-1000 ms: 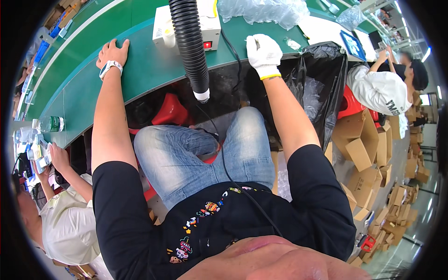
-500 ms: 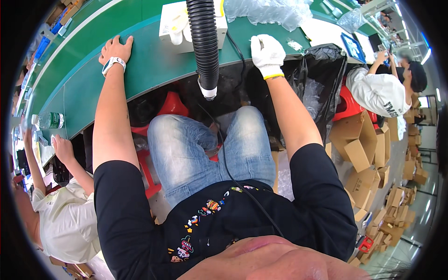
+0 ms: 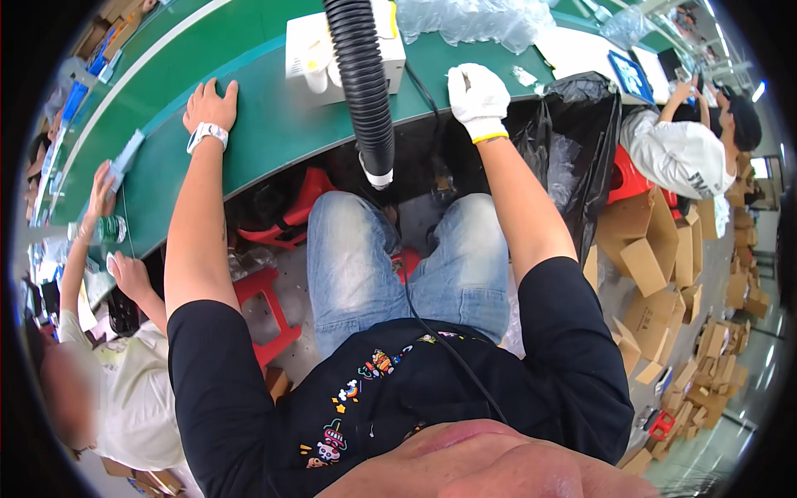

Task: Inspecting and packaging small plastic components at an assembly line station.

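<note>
My left hand (image 3: 210,106) lies bare on the green worktable (image 3: 270,133), fingers stretched out, with a white watch (image 3: 207,135) on its wrist. It holds nothing. My right hand (image 3: 479,98) wears a white knit glove with a yellow cuff and rests near the table's front edge. Its fingers are curled in, and nothing shows in them. Between my hands stands a white box-shaped device (image 3: 309,43) with pale rounded parts on its front. A black ribbed hose (image 3: 361,83) hangs in front of it.
A black plastic bag (image 3: 591,124) hangs right of my right hand. Clear plastic bags (image 3: 473,18) lie at the back. At left, a co-worker's arm (image 3: 79,257) reaches past a bottle (image 3: 110,229). Another person (image 3: 677,149) sits at right near open cartons (image 3: 639,236). Red stools (image 3: 270,311) stand below.
My knees have swung to the right, and my left hand has slid slightly nearer. The left co-worker's arm has come forward over the table, beside a pale blue wrapped item. My right hand stays put.
</note>
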`<state>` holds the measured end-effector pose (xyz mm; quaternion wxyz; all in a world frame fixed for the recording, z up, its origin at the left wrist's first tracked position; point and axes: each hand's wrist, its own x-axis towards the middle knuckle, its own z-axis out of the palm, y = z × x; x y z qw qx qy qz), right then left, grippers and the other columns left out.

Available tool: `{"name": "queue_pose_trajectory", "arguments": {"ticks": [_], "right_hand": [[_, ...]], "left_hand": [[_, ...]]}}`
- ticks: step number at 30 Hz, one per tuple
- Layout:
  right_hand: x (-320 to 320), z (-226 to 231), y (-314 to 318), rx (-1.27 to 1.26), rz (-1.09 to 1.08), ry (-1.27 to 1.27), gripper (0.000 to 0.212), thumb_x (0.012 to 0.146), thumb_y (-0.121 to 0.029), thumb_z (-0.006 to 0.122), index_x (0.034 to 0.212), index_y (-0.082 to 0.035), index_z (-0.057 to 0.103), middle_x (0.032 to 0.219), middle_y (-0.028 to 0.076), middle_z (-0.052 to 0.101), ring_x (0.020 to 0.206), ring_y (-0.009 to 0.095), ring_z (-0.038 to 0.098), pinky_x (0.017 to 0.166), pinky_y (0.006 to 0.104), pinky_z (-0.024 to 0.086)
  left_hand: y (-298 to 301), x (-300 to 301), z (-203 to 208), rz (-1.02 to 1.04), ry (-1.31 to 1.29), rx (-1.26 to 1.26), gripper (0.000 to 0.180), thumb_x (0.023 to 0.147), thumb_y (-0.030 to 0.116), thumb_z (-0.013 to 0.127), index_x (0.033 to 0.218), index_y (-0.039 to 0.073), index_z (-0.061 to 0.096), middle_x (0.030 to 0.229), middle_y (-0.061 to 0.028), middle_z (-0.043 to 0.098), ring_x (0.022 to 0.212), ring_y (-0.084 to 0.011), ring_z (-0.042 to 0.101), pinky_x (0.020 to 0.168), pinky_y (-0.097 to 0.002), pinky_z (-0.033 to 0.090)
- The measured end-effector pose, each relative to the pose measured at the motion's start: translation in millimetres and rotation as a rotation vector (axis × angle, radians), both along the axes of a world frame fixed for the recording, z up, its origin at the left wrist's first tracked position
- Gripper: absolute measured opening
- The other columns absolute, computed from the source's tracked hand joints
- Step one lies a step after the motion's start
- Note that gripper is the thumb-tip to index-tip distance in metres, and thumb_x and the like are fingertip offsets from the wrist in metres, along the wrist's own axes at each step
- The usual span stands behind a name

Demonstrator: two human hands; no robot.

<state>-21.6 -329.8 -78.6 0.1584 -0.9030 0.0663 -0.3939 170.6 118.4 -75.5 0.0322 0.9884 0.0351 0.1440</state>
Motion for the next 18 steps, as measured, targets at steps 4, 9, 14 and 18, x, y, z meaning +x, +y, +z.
{"name": "queue_pose_trajectory", "arguments": {"ticks": [4,9,14,18], "right_hand": [[3.0,11.3,6.9,-0.011,-0.047,0.124,0.033,0.092,-0.038,0.056,0.079,-0.013,0.074,0.083,0.013,0.072,0.080,0.037,0.070,0.073,0.0469,0.056],[-10.6,30.0,16.7,0.061,-0.135,0.532,0.034,0.088,-0.031,0.052,0.083,-0.013,0.079,0.087,0.015,0.075,0.082,0.038,0.073,0.072,0.0496,0.057],[-97.0,64.5,4.5,0.468,0.105,0.350,0.035,0.087,-0.039,0.056,0.107,-0.019,0.076,0.104,0.012,0.075,0.101,0.034,0.071,0.087,0.0450,0.056],[-227.6,52.3,-56.4,0.241,0.152,0.282,0.040,0.090,-0.045,0.055,0.116,-0.022,0.075,0.111,0.008,0.075,0.105,0.031,0.070,0.091,0.0420,0.055]], "left_hand": [[9.6,6.3,-9.6,-0.061,-0.032,0.042,0.072,0.094,0.066,0.049,0.148,0.019,0.053,0.157,-0.0092,0.047,0.146,-0.0291,0.041,0.119,-0.0500,0.032],[37.4,27.6,-22.4,-0.256,0.028,-0.006,0.060,0.095,0.050,0.059,0.134,0.005,0.064,0.135,-0.0226,0.063,0.126,-0.0407,0.059,0.107,-0.0496,0.046],[59.7,62.0,-27.4,-0.441,0.054,0.076,0.059,0.094,0.039,0.055,0.139,0.001,0.058,0.136,-0.0281,0.060,0.123,-0.0475,0.058,0.105,-0.0512,0.045],[79.4,71.3,-35.5,-0.448,0.130,0.057,0.061,0.098,0.042,0.055,0.141,-0.002,0.056,0.141,-0.0275,0.057,0.129,-0.0449,0.055,0.109,-0.0477,0.042]]}}
